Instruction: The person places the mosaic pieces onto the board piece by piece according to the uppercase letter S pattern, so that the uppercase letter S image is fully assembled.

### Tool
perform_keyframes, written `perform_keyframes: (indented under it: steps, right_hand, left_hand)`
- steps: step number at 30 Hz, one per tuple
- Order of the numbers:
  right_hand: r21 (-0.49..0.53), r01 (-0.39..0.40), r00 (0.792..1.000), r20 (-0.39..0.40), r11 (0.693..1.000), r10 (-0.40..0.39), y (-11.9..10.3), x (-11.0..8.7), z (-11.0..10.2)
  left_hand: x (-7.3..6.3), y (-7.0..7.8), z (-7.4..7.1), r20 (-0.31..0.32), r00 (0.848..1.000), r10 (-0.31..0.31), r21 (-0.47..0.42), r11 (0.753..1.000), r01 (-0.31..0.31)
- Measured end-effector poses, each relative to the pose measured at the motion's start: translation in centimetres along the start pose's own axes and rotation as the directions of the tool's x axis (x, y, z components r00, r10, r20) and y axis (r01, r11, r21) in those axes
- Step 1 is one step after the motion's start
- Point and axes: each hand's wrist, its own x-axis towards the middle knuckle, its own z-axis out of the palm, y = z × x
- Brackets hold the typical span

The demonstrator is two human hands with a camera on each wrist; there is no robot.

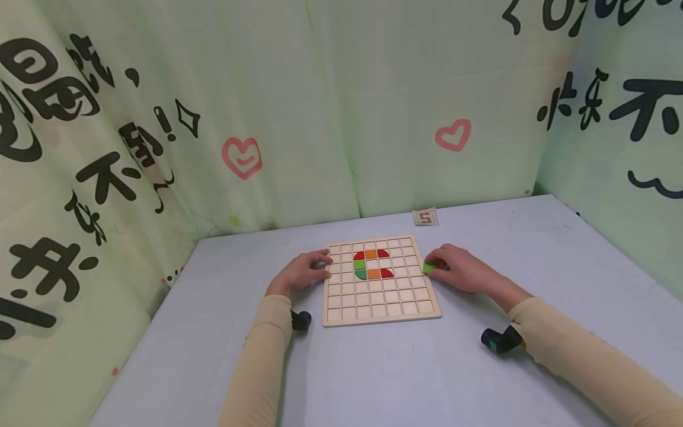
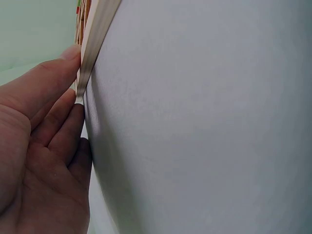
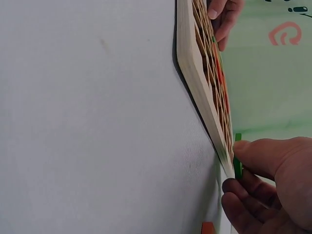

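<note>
A wooden grid board lies flat on the table, with several red, orange and green pieces set in its cells in a C-like shape. At the board's left edge is my left hand. Its thumb touches the board's rim in the left wrist view, the other fingers extended alongside. Just beyond the right edge, my right hand pinches a thin green piece between thumb and fingers. Seen edge-on in the right wrist view, the green piece stands upright near the board's rim; the fingers partly hide its shape.
A small patterned card lies at the back of the white table. Light green curtains with writing and hearts stand behind and beside it. An orange-red object shows at the bottom of the right wrist view. Each wrist carries a black device.
</note>
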Motion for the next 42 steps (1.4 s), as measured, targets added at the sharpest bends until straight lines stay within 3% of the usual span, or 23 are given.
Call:
perform_keyframes:
  steps: [12,30,42]
  right_hand:
    - [0.041,0.041,0.999,-0.022,0.998,-0.04,-1.5,0.5,0.4]
    - [0.111,0.014,0.998,0.057,0.994,-0.02,-4.0,1.4,1.1]
    - [0.049,0.069,0.993,0.093,0.996,-0.074,-5.0,2.4,2.6]
  left_hand:
    - [-0.1,0.0,0.1,-0.003,1.0,-0.003,0.004,1.0,0.003]
    - [-0.1,0.0,-0.1,0.007,1.0,0.0,-0.005,1.0,0.001]
    - [0.0,-0.2,-0.1,0.008,1.0,0.009,-0.009,1.0,-0.009]
